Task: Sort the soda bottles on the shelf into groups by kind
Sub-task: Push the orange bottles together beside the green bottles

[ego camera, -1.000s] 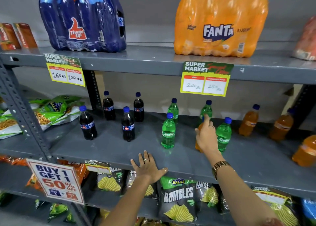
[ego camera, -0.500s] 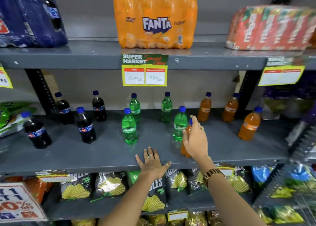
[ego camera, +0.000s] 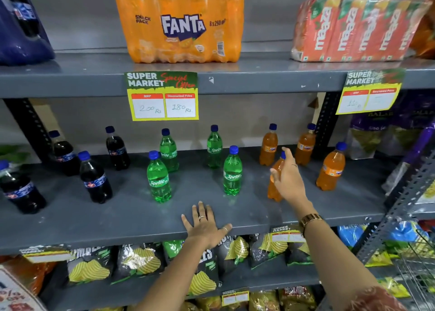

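Note:
On the grey middle shelf (ego camera: pixel 235 209) stand small soda bottles with blue caps. Several dark cola bottles (ego camera: pixel 95 177) are at the left, several green Sprite bottles (ego camera: pixel 159 177) in the middle, and three orange Fanta bottles (ego camera: pixel 332 167) at the right. My right hand (ego camera: pixel 287 181) grips a fourth orange Fanta bottle (ego camera: pixel 273 188), tilted, right of the front Sprite bottle (ego camera: pixel 232 170). My left hand (ego camera: pixel 204 226) lies flat with spread fingers on the shelf's front edge.
The top shelf carries a Fanta multipack (ego camera: pixel 181 21), a Maaza carton pack (ego camera: pixel 355 28) and a blue pack (ego camera: pixel 21 23). Price cards (ego camera: pixel 162 96) hang from its edge. Chip bags (ego camera: pixel 141 261) fill the shelf below. A slotted upright (ego camera: pixel 395 207) stands at the right.
My right hand has carried the orange bottle rightward, past the Sprite bottles toward the other orange ones. The view has shifted right. My left hand stays on the shelf edge.

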Demonstrator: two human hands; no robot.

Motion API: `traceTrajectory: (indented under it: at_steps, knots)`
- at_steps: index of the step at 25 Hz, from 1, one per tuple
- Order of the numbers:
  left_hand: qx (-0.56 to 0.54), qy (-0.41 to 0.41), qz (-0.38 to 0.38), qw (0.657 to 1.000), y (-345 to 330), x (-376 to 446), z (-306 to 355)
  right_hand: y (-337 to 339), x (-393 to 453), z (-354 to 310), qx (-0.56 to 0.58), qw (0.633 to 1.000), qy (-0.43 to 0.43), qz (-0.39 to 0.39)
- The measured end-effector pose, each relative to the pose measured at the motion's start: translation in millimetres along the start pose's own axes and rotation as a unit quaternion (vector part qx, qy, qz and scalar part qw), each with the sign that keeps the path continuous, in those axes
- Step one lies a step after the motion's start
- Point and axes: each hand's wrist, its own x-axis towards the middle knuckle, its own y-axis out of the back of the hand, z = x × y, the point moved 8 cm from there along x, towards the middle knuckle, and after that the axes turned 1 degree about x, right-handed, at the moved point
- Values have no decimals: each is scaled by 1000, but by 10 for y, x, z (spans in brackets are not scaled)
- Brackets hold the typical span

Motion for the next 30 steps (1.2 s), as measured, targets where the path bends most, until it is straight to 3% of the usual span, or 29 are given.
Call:
traceTrajectory:
  at_steps: [13,16,19,22,26,30]
  knots:
    - [-6,13,-11,1000,-24,79,-5,-56,375,309,57,998,-2,10]
    - [-18,10,-14,1000,-15,71,0,-34,320,259,19,998,1,65]
    - [-25,5,-13,1000,-13,66,-5,-21,135,-24,15,989,63,133]
    - [-28,4,-13,1000,-16,56,-9,-286,24,-268,79,989,110,53]
    - [-27,7,-12,1000,-6,76,-45,-985,-46,-286,155,973,22,-169]
    - [-28,0,-14,1000,-21,71,-1,-1283,-139,-101,156,962,-55,-216]
